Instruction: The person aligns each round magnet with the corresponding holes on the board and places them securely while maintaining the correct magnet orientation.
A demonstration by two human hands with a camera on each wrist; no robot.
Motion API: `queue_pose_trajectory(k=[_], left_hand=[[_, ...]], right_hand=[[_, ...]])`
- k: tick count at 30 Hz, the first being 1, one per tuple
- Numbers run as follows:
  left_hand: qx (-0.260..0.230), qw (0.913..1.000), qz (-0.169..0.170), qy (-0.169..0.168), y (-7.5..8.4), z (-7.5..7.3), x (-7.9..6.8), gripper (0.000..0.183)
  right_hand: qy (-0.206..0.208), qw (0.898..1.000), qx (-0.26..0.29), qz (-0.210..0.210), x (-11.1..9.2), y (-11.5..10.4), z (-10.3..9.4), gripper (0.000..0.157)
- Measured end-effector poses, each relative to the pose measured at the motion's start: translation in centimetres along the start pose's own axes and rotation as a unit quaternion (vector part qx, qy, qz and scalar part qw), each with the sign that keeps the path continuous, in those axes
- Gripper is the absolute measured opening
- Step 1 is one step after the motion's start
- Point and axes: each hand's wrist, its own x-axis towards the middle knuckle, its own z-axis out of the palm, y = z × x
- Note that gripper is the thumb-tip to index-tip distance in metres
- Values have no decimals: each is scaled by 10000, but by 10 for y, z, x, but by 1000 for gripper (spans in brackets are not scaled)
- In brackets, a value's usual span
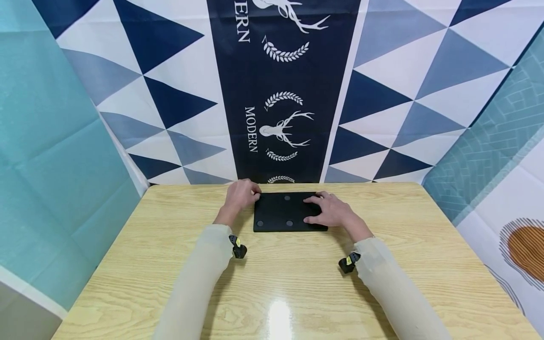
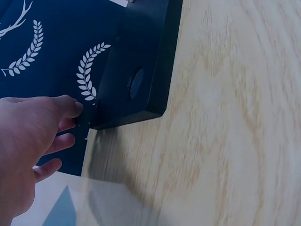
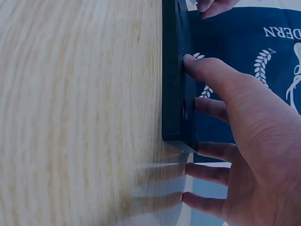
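Observation:
A flat black rectangular slab [image 1: 276,212] with several round dark discs set in its upper face lies near the back edge of the table. Beside its far left corner is my left hand [image 1: 242,194], fingers loosely bent, with thumb and forefinger close together. In the left wrist view this hand [image 2: 33,136] shows a gap between its fingertips and the slab's end [image 2: 127,120]. My right hand [image 1: 331,210] spreads over the slab's right end. The right wrist view shows its thumb [image 3: 207,68] on the upper face and other fingertips at and past the end.
The slab rests on a light wood-grain table [image 1: 272,269]. Directly behind the table's back edge hangs a patterned cloth [image 1: 280,118] with deer heads and triangles. Teal cloth [image 1: 63,156] hangs at the left. Small black devices [image 1: 239,248] are strapped at both wrists.

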Motion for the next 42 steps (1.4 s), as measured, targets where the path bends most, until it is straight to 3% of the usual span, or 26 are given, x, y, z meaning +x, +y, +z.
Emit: queue_pose_trajectory(k=[5,8,22,25,36,40,42], left_hand=[[-320,9994,-122,93,-10,25,13,15],[-415,9989,-154,-150,-5,24,13,18],[-185,9997,-33,-129,-15,51,21,18],[-127,9999,15,-101,-16,53,22,17],[-162,9998,85,69,-17,54,17,14],[-160,9998,89,26,-6,38,6,15],[-170,9998,49,-59,5,21,-4,16]], right_hand=[[18,10000,18,4,0,1,1,75],[31,10000,-13,-26,0,1,0,75],[95,9997,12,-229,8,15,7,81],[36,9998,73,-178,4,9,3,80],[21,10000,-7,-11,-1,-2,0,75],[12,10000,-8,-18,-1,-2,1,75],[19,10000,-27,-24,0,-2,1,76]])
